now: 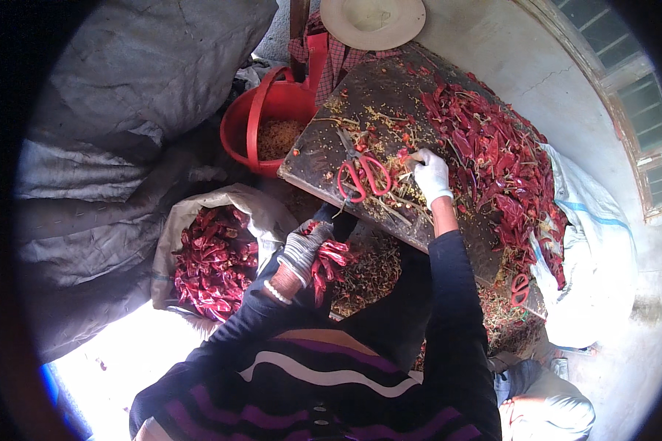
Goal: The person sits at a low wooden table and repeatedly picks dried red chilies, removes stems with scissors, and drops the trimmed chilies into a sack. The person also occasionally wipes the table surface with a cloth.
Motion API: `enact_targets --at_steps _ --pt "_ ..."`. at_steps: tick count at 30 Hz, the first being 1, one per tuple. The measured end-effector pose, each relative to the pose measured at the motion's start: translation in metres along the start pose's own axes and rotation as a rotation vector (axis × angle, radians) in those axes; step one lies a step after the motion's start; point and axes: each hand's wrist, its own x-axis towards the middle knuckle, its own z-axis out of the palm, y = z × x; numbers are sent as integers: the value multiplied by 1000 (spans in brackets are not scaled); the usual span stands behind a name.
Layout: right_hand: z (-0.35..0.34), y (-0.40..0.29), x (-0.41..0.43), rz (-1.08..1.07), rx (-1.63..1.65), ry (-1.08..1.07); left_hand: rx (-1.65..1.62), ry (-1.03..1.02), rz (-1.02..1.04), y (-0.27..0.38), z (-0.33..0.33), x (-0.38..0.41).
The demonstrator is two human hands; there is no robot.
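My left hand (309,248), in a striped knit glove with a beaded bracelet at the wrist, grips a bunch of dried red chillies (334,255) in front of the table edge. My right hand (432,172), in a white glove, reaches over the worn tabletop (320,149). Its fingertips meet a small reddish chilli scrap (402,154); whether they pinch it is unclear. Just left of that hand lie scissors with red handles (367,173), blades pointing away from me. A large heap of dried red chillies (488,146) covers the table's right side. Seeds and stems litter the surface around the scissors.
An open sack of dried chillies (215,264) stands at my left. Beyond it is a red bucket (237,129) holding seeds. A white sack (590,248), more red-handled scissors (520,290) and part of another person (546,394) are at right. A pale hat (342,25) rests at the far end.
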Motion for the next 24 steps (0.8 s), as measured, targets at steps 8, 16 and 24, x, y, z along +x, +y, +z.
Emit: enact_targets --at_steps 8,16,24 --pt "0 -6 -67 -207 -142 419 -11 -25 -14 -9 0 0" --pt "57 -44 -55 389 -346 304 39 -24 -24 -10 -10 -8" --pt "63 -59 36 63 -1 266 93 52 91 6 -11 -11"
